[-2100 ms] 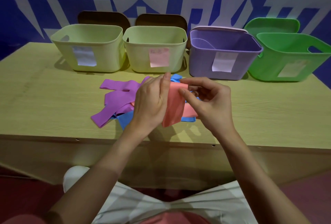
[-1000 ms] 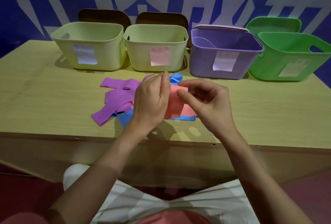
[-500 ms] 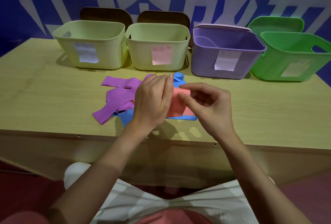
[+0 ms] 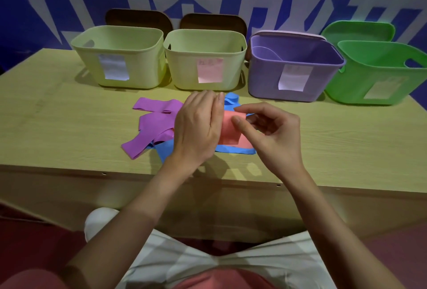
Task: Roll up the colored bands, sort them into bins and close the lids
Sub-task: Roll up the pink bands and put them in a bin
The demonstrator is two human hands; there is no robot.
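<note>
Two-hand grip [image 4: 265, 131], one pink band [image 4: 230, 130]

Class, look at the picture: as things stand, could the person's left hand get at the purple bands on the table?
Probably yes, but not at once. The purple bands lie uncovered just left of the left hand, with nothing between them. That hand, however, is busy gripping the pink band together with the right hand, so it must let go first.
</note>
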